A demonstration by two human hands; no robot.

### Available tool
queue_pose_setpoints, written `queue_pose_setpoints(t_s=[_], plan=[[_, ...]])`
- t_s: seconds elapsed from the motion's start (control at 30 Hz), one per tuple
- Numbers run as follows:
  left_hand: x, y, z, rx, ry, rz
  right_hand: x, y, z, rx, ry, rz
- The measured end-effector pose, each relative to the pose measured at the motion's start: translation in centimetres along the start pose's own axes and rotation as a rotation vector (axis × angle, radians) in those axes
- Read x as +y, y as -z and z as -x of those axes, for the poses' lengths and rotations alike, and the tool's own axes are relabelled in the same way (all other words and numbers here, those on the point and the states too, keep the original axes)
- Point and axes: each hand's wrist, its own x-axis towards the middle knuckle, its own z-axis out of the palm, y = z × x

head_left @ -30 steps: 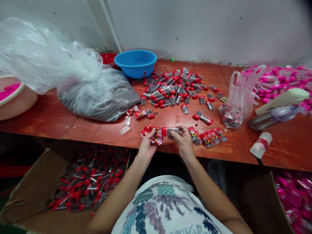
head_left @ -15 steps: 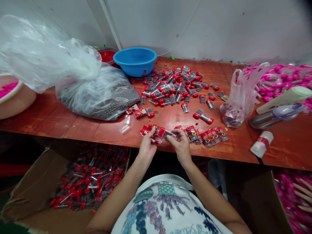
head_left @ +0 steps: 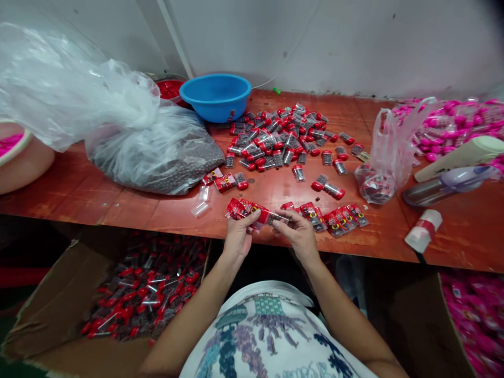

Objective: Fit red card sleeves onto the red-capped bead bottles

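Between my hands is a small clear packet with a red top and dark contents. My left hand is closed on its red end, thumb on top. My right hand pinches the clear end with thumb and fingers. Red printed packets lie on the table just beyond my left hand, partly covered by it. To the right of my right hand, more filled red packets lie overlapped in a row. Farther back is a heap of small clear tubes with red caps, filled with dark beads.
A knotted plastic bag of dark beads and a blue basin stand at the left. On the right are a small plastic bag, a bottle and pink-capped tubes. A cardboard box is below the table edge.
My left hand has shifted slightly right along the packet, and my right hand has turned a little. Another person's fingers over the pink items at lower right are gone from view.
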Motion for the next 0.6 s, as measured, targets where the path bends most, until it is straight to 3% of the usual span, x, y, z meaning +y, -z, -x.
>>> queue_pose_setpoints(t_s=[0.2, 0.43, 0.6], plan=[[0.2, -0.2, 0.3, -0.019, -0.063, -0.003, -0.3, 0.8, -0.2, -0.039, 0.175, 0.174], [0.5, -0.4, 0.4, -0.04, -0.053, -0.026, 0.3, 0.0, 0.1, -0.021, -0.075, -0.087], [0.3, -0.2, 0.8, -0.037, -0.044, -0.031, 0.9, -0.5, 0.6, 0.066, -0.028, -0.106]])
